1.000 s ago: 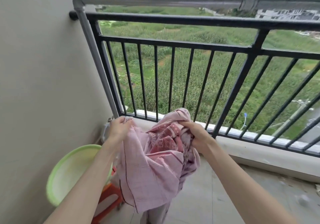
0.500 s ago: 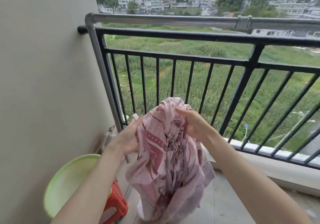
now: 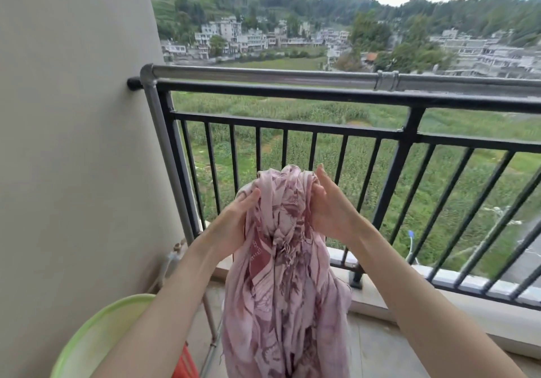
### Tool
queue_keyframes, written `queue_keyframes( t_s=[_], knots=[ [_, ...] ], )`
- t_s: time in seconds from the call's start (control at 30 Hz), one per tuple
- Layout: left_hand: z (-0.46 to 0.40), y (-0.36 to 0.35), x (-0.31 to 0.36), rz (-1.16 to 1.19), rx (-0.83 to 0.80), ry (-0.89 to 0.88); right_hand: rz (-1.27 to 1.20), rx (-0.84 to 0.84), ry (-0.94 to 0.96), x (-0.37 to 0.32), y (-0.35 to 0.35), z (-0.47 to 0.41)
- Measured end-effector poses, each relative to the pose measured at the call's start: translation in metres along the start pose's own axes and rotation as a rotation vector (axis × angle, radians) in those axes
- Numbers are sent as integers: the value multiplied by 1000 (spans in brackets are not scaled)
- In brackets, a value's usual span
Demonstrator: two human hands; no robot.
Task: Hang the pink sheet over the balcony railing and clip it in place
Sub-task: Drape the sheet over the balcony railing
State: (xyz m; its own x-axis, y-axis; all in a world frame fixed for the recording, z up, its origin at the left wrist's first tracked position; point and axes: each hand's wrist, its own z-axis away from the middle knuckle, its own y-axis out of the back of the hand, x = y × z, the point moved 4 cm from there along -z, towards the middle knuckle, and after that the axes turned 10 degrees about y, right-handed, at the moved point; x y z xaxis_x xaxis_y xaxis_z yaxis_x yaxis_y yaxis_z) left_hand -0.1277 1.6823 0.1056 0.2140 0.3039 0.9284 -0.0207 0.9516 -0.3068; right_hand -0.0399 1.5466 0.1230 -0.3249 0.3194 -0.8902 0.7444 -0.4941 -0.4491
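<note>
The pink patterned sheet hangs bunched in a long bundle in front of me, below the railing's top. My left hand grips its upper left side, fingers curled into the cloth. My right hand holds the upper right side, thumb and fingers round the gathered top. The balcony railing has a black top bar with a silver pipe just above it, both well above my hands. No clip shows in view.
A beige wall closes the left side. A light green basin sits at lower left on something orange. A silver post runs down at the railing's left end. Concrete floor lies to the lower right.
Both hands have lifted the bunched sheet higher toward the railing. The view has tilted up, showing the town and hills beyond.
</note>
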Motion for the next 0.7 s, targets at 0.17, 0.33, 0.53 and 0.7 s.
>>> queue_keyframes(
  t_s=[0.17, 0.33, 0.53, 0.7],
  knots=[
    [8, 19, 7, -92, 177, 100, 46, -68, -75, 5, -17, -23],
    [27, 44, 57, -161, 255, -90, 154, -121, -66, -22, -41, -62],
    [56, 55, 138, -198, 358, -286, 152, -356, -19, -67, -102, -112],
    [93, 89, 200, -123, 501, -502, 219, -564, 68, -94, -176, -160]
  ],
)
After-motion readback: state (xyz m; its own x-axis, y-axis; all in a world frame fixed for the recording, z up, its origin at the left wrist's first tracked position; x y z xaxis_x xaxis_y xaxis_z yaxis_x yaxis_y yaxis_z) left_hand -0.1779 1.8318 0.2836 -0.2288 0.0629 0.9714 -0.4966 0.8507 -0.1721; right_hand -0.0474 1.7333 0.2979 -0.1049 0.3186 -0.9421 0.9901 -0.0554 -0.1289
